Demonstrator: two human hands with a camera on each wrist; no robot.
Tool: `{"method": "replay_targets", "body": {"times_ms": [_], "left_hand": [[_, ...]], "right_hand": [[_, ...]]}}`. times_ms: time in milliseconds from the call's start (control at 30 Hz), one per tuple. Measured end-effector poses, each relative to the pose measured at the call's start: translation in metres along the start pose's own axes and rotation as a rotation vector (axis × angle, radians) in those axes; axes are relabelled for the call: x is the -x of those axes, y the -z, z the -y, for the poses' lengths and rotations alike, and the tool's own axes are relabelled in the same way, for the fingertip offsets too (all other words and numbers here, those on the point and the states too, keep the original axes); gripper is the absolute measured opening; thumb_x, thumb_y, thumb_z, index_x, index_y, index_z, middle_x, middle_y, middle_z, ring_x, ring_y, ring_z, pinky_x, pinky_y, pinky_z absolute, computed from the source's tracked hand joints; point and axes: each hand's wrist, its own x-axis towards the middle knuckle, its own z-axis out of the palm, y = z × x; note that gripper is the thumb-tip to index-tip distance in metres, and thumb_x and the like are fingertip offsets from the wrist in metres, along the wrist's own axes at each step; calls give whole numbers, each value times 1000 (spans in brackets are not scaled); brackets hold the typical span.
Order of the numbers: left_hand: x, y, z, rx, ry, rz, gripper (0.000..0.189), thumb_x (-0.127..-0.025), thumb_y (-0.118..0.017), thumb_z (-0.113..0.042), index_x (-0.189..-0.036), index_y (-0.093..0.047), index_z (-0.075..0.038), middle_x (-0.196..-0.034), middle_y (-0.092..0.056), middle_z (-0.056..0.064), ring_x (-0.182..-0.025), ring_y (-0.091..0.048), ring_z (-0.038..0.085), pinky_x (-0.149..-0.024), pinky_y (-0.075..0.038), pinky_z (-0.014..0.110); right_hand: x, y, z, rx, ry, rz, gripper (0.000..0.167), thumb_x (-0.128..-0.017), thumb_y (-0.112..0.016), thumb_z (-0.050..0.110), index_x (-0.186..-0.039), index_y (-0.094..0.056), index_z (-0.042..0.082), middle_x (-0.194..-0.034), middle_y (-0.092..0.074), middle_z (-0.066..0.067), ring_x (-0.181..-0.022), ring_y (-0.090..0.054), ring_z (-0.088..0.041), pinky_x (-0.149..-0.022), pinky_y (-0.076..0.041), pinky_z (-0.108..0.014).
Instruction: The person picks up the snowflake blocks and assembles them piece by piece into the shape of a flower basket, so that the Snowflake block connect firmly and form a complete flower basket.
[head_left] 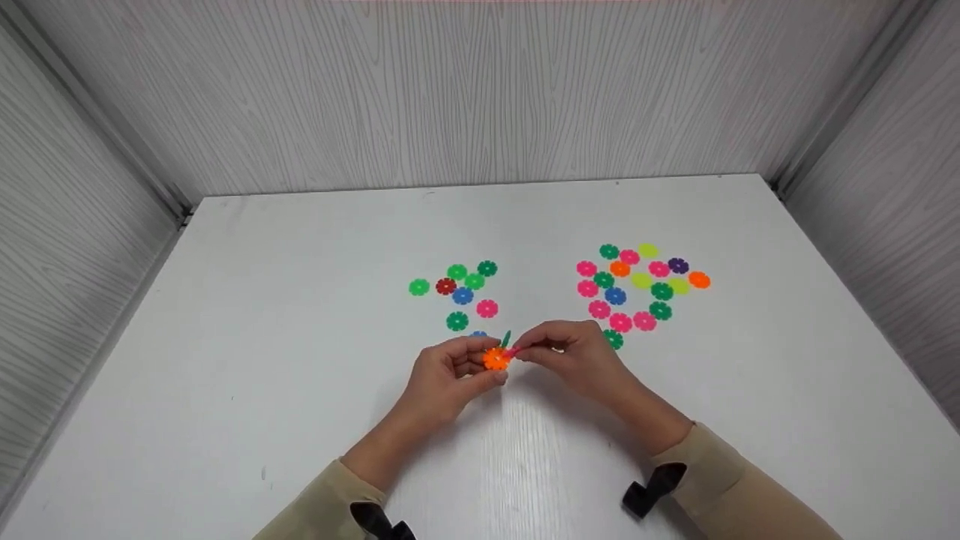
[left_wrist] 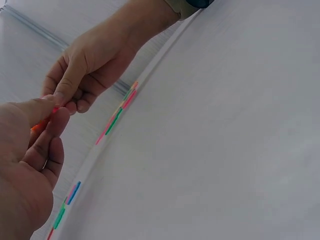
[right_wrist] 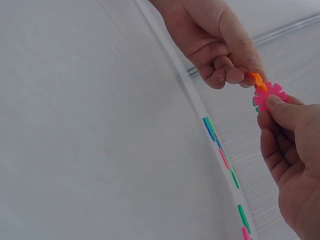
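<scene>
The person's left hand (head_left: 442, 381) pinches an orange, notched, round plastic disc (head_left: 496, 359) above the white table (head_left: 300, 337). The right hand (head_left: 576, 354) pinches a pink, notched plastic disc (right_wrist: 263, 98) against its edge; a green disc (head_left: 505, 339) shows edge-on beside them. Multicoloured discs (head_left: 620, 322) lie beyond in two groups.

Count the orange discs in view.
3: one orange disc held in the left hand, a second within the right cluster, a third at its right edge. Others may be hidden.
</scene>
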Motion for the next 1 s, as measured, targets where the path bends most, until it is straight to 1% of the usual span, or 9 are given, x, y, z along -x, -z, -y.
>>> {"method": "replay_targets", "body": {"times_ms": [67,133,200,300,433,567,767,867,1000], "left_hand": [[-1,2,0,-21,-9,-16,42,-92,-85,-16,-131,-73,-7,-109,-76,5,-97,-72,23,-89,-61,26],[-2,6,1,-18,-14,-46,41,-92,-86,-15,-130,-73,-7,-108,-76,5,-96,-72,24,-88,-61,27],[-3,11,0,-2,-16,-89,41,-92,-85,-14,-130,-73,-6,-107,-76,6,-95,-72,25,-87,-61,27],[-6,21,-2,12,-4,-169,41,-92,-85,-11,-131,-73,-7,-107,-76,6,-96,-71,26,-86,-62,27],[-11,35,-2,34,41,-261,40,-93,-83,-10,-132,-72,-8,-109,-76,6,-99,-72,26,-88,-61,26],[-14,47,0,82,63,-323,38,-95,-81,-8,-131,-72,-9,-111,-75,11,-98,-75,28,-91,-60,29],[-17,58,3,91,78,-356,37,-95,-81,-9,-131,-73,-12,-113,-75,10,-97,-76,27,-93,-60,29],[-17,58,3,94,85,-360,37,-95,-81,-10,-131,-73,-12,-113,-75,10,-97,-76,27,-93,-60,29],[-17,56,4,104,81,-351,37,-95,-81,-8,-131,-72,-10,-111,-75,11,-96,-76,28,-93,-60,30]], "right_hand": [[0,1,0,-8,-16,0,23,-96,-80,14,-118,-80,6,-108,-79,4,-102,-73,-17,-86,-62,-31],[-2,2,-1,-14,-41,-7,26,-97,-80,15,-121,-79,6,-111,-79,1,-104,-73,-18,-88,-62,-30],[-5,3,-1,-10,-73,-14,28,-96,-80,15,-123,-78,6,-114,-78,-2,-106,-73,-19,-90,-61,-30],[-13,2,-4,14,-147,-15,29,-95,-82,16,-124,-78,10,-115,-77,-2,-108,-71,-20,-91,-60,-29],[-29,-3,-6,46,-254,28,31,-94,-83,20,-125,-78,16,-115,-76,3,-110,-68,-19,-89,-60,-30],[-45,-13,-9,59,-302,94,31,-95,-83,20,-125,-78,18,-115,-75,5,-108,-67,-20,-87,-61,-31],[-58,-27,-12,88,-306,176,34,-94,-82,15,-127,-78,21,-116,-73,8,-112,-64,-20,-94,-59,-30],[-60,-30,-14,107,-297,200,34,-94,-83,14,-127,-78,23,-117,-71,9,-114,-63,-18,-97,-58,-30],[-59,-29,-16,134,-272,219,34,-93,-84,15,-126,-78,22,-115,-68,6,-112,-62,-18,-96,-57,-30]]}}
